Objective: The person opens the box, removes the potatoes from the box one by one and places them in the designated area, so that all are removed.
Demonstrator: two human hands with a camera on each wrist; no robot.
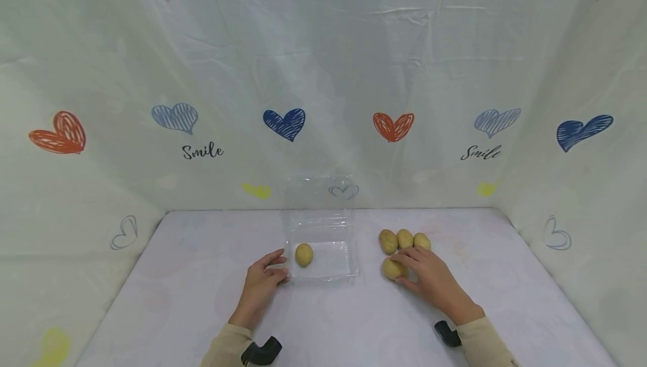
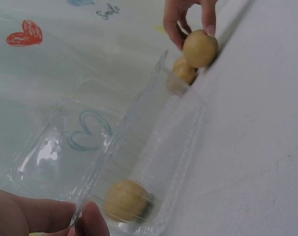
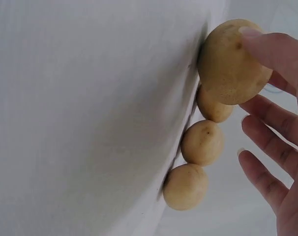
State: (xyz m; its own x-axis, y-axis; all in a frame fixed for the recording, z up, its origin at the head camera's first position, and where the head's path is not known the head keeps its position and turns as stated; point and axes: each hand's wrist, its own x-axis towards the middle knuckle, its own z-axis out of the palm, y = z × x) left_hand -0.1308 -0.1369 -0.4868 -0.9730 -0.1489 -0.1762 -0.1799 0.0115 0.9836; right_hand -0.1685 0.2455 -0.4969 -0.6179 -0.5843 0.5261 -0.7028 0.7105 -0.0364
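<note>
Right of the clear clamshell box (image 1: 322,243), our right hand (image 1: 429,278) pinches, seemingly firmly, the nearest potato (image 1: 392,268); our left hand (image 1: 260,285) grips the rim.

Small yellow potato (image 1: 392,268) on the table, beside three others (image 1: 404,239)

Your left hand (image 1: 260,285) lies low at about seven o'clock on the table, palm down, thumb and forefinger closed in a pinch at its far tip, pointing toward one o'clock. Your right hand (image 1: 429,277) sits at about five o'clock, fingers (image 3: 272,157) spread and slightly curved, thumb (image 3: 267,46) and fingertips pressing inward toward eleven o'clock.
</note>
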